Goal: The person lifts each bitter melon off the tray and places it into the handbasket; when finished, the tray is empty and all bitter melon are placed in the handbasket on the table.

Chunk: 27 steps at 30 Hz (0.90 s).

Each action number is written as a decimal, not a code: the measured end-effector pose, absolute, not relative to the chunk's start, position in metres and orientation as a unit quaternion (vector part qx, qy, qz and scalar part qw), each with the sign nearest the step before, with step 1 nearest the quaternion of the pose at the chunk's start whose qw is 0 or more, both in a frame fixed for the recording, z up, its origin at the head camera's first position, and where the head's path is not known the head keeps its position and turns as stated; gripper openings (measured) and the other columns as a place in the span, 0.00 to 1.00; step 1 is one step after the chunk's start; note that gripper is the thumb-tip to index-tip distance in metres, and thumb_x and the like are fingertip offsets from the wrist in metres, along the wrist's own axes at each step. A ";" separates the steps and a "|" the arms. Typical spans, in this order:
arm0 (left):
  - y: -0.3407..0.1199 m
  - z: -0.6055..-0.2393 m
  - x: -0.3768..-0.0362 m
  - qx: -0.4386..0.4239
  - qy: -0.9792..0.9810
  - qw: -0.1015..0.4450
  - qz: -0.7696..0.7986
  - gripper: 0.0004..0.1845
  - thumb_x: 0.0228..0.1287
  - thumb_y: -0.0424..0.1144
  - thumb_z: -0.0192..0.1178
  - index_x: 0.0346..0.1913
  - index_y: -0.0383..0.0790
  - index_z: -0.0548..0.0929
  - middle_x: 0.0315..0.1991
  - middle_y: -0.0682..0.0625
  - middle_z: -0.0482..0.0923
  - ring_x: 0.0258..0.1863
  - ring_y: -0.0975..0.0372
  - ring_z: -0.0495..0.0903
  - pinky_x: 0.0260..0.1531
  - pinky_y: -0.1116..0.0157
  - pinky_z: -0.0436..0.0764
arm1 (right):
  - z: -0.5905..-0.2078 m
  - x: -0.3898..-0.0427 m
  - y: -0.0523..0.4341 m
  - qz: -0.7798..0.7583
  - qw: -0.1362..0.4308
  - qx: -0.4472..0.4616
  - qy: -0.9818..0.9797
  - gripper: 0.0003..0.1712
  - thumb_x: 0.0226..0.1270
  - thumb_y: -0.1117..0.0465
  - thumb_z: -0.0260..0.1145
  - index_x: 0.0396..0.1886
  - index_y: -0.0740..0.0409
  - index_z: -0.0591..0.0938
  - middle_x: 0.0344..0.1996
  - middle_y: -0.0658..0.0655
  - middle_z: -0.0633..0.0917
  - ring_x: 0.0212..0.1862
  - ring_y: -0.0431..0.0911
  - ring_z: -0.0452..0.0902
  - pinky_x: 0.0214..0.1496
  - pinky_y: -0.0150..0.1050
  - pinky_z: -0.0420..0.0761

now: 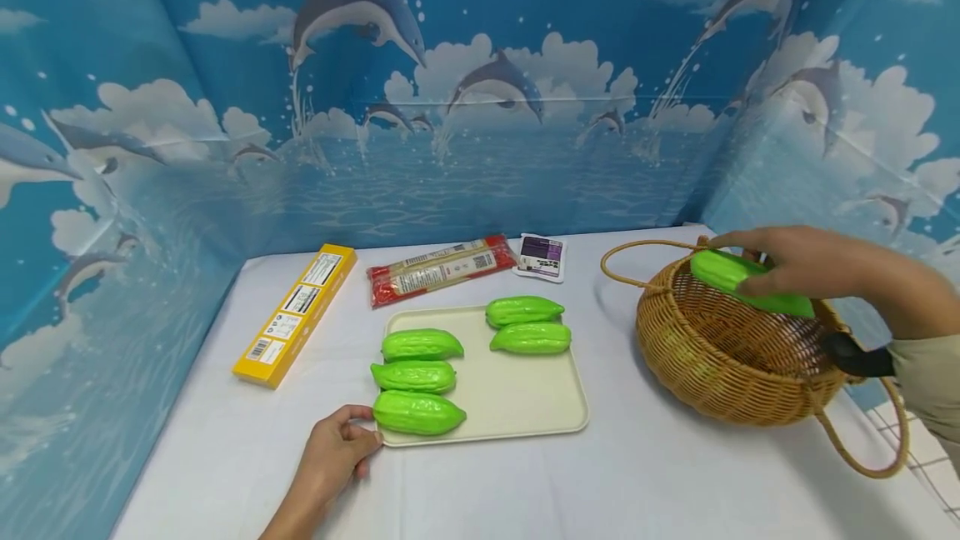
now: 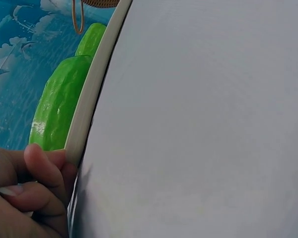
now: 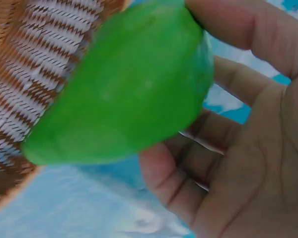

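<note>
Grips a green gourd [image 1: 722,272] with the right hand [image 1: 806,265] at the mouth of the basket [image 1: 693,365], three o'clock; pinches the tray [image 1: 517,398] with the left hand [image 1: 336,452], seven o'clock. Expect light, stiff, slick handling; wrap the thick middle.

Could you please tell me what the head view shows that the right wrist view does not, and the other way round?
Only the head view shows the tray with five gourds on it, the left hand at its corner, the yellow box, the red packet and the white pouch.

Only the right wrist view shows the creased palm of the right hand.

Both show that hand holding a green gourd, part of the wicker basket, and the blue backdrop.
</note>
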<state>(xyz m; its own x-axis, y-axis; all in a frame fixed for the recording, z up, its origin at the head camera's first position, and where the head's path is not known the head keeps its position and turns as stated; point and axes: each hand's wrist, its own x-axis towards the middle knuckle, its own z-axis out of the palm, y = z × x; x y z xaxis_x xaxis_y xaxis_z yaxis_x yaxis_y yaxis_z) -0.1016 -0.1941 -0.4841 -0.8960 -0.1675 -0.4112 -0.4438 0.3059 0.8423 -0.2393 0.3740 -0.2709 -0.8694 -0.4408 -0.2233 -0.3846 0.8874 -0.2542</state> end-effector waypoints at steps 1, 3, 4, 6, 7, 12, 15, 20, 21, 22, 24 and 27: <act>-0.194 -0.484 -0.101 -0.192 0.799 0.127 0.556 0.20 0.62 0.32 0.68 0.56 0.35 0.79 0.26 0.47 0.80 0.15 0.61 0.73 0.15 0.67 0.68 | -0.275 -0.243 0.379 -0.110 0.157 -0.213 0.958 0.41 0.67 0.54 0.72 0.74 0.62 0.67 0.56 0.66 0.80 0.50 0.57 0.80 0.41 0.51 0.80; -0.194 -0.484 -0.101 -0.194 0.800 0.131 0.553 0.20 0.62 0.32 0.68 0.56 0.35 0.79 0.27 0.47 0.80 0.15 0.61 0.73 0.15 0.67 0.68 | -0.283 -0.249 0.387 -0.139 0.197 -0.213 0.947 0.42 0.68 0.54 0.70 0.75 0.66 0.64 0.61 0.73 0.77 0.56 0.64 0.78 0.45 0.55 0.81; -0.194 -0.483 -0.100 -0.196 0.800 0.132 0.552 0.20 0.62 0.32 0.68 0.56 0.35 0.79 0.27 0.47 0.80 0.15 0.61 0.73 0.15 0.67 0.68 | -0.287 -0.253 0.391 -0.162 0.227 -0.208 0.938 0.43 0.69 0.54 0.69 0.77 0.66 0.62 0.64 0.77 0.73 0.58 0.66 0.77 0.44 0.54 0.82; -0.194 -0.483 -0.100 -0.196 0.800 0.133 0.552 0.20 0.62 0.32 0.68 0.57 0.35 0.79 0.27 0.47 0.80 0.15 0.62 0.73 0.15 0.67 0.68 | -0.294 -0.260 0.397 -0.210 0.289 -0.187 0.915 0.46 0.71 0.55 0.67 0.79 0.67 0.56 0.68 0.81 0.66 0.54 0.64 0.78 0.42 0.53 0.83; -0.194 -0.483 -0.100 -0.195 0.800 0.132 0.552 0.20 0.63 0.32 0.68 0.57 0.35 0.79 0.27 0.47 0.80 0.15 0.62 0.73 0.15 0.67 0.68 | -0.297 -0.264 0.400 -0.231 0.316 -0.179 0.903 0.47 0.72 0.56 0.67 0.80 0.67 0.54 0.70 0.84 0.60 0.57 0.67 0.76 0.42 0.52 0.84; -0.193 -0.481 -0.102 -0.195 0.801 0.128 0.551 0.20 0.62 0.32 0.68 0.57 0.35 0.79 0.26 0.47 0.79 0.15 0.62 0.72 0.14 0.68 0.67 | -0.310 -0.281 0.407 -0.267 0.416 -0.131 0.859 0.52 0.74 0.55 0.65 0.82 0.64 0.43 0.73 0.87 0.42 0.65 0.79 0.63 0.42 0.52 0.85; -0.193 -0.481 -0.102 -0.196 0.800 0.126 0.553 0.20 0.62 0.31 0.68 0.57 0.35 0.79 0.26 0.47 0.79 0.15 0.62 0.72 0.14 0.68 0.67 | -0.319 -0.288 0.405 -0.260 0.437 -0.132 0.851 0.52 0.73 0.54 0.66 0.83 0.60 0.44 0.73 0.86 0.38 0.70 0.79 0.57 0.42 0.53 0.85; -0.194 -0.480 -0.103 -0.194 0.798 0.117 0.558 0.20 0.62 0.31 0.68 0.57 0.35 0.79 0.26 0.47 0.79 0.14 0.62 0.71 0.13 0.68 0.66 | -0.332 -0.298 0.400 -0.256 0.459 -0.102 0.844 0.52 0.71 0.54 0.69 0.83 0.55 0.48 0.74 0.84 0.39 0.69 0.74 0.62 0.47 0.55 0.85; -0.194 -0.480 -0.103 -0.192 0.798 0.116 0.559 0.20 0.62 0.31 0.68 0.57 0.35 0.79 0.26 0.47 0.79 0.14 0.62 0.71 0.13 0.68 0.66 | -0.335 -0.299 0.399 -0.256 0.462 -0.092 0.844 0.52 0.70 0.55 0.70 0.83 0.55 0.48 0.74 0.84 0.40 0.69 0.75 0.62 0.49 0.55 0.84; -0.194 -0.480 -0.103 -0.191 0.798 0.116 0.559 0.20 0.62 0.31 0.68 0.57 0.35 0.79 0.26 0.47 0.79 0.14 0.62 0.72 0.14 0.68 0.67 | -0.338 -0.300 0.399 -0.258 0.467 -0.084 0.842 0.53 0.69 0.56 0.70 0.83 0.55 0.48 0.74 0.84 0.40 0.69 0.75 0.63 0.51 0.56 0.84; -0.194 -0.480 -0.103 -0.188 0.799 0.118 0.559 0.20 0.62 0.31 0.69 0.57 0.34 0.79 0.26 0.47 0.79 0.15 0.62 0.72 0.14 0.68 0.67 | -0.345 -0.301 0.401 -0.261 0.475 -0.072 0.837 0.53 0.68 0.59 0.71 0.83 0.56 0.48 0.73 0.85 0.40 0.68 0.76 0.63 0.52 0.57 0.83; -0.193 -0.481 -0.101 -0.187 0.800 0.120 0.557 0.20 0.62 0.31 0.69 0.57 0.34 0.79 0.25 0.47 0.79 0.15 0.62 0.72 0.15 0.68 0.67 | -0.352 -0.301 0.402 -0.261 0.475 -0.063 0.838 0.55 0.66 0.62 0.72 0.83 0.57 0.48 0.72 0.87 0.43 0.66 0.74 0.67 0.51 0.55 0.84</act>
<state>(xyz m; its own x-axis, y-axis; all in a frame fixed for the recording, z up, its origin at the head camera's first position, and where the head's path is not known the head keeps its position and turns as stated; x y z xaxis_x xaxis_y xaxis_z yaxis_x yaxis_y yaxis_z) -0.1015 -0.1931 -0.4809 -0.9013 -0.1656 -0.4004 -0.4330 0.3091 0.8467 -0.3010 0.4018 -0.3525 -0.5416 -0.3524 -0.7632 0.1423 0.8564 -0.4964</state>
